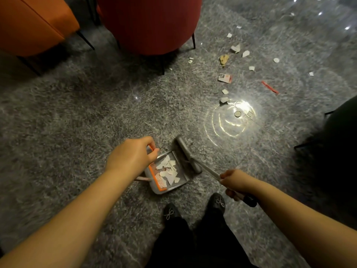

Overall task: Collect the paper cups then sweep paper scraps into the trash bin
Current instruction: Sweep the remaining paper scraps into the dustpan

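Both our forearms reach down over our shoes (171, 212). Our left hand (133, 155) curls round the dustpan (181, 181) handle; our right hand (234, 182) grips the broom (188, 156) shaft, its head just beside the pan's open edge. Some scraps already lie in the pan. Loose scraps (225, 91) remain well ahead and rightward, on the broom's side, so we judge the right arm nearer. We see no cups or bin.

Grey marbled floor (77, 113), orange chair (32, 24), red chair (148, 22), light glare (231, 117).
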A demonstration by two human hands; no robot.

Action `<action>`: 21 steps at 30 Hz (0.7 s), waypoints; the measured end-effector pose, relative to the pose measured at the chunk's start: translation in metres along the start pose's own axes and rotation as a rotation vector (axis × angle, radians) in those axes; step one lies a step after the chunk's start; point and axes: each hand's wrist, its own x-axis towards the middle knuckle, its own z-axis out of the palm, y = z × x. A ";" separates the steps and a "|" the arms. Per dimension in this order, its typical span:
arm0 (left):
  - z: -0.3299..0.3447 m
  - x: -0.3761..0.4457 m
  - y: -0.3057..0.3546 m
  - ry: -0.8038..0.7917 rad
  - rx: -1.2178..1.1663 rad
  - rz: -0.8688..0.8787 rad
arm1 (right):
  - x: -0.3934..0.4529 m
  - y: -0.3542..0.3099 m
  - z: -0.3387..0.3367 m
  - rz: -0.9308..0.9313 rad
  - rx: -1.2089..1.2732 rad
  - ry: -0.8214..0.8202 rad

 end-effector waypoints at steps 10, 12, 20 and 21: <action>-0.012 -0.006 -0.009 -0.011 -0.042 -0.045 | -0.025 -0.007 0.005 -0.038 0.072 -0.048; -0.015 -0.006 -0.014 -0.020 -0.069 -0.063 | -0.026 -0.007 0.003 -0.046 0.126 -0.022; -0.016 -0.006 -0.017 0.027 -0.103 -0.083 | -0.020 0.000 -0.012 -0.030 0.325 0.085; -0.018 -0.004 -0.016 0.027 -0.120 -0.085 | -0.019 0.001 -0.015 -0.036 0.346 0.102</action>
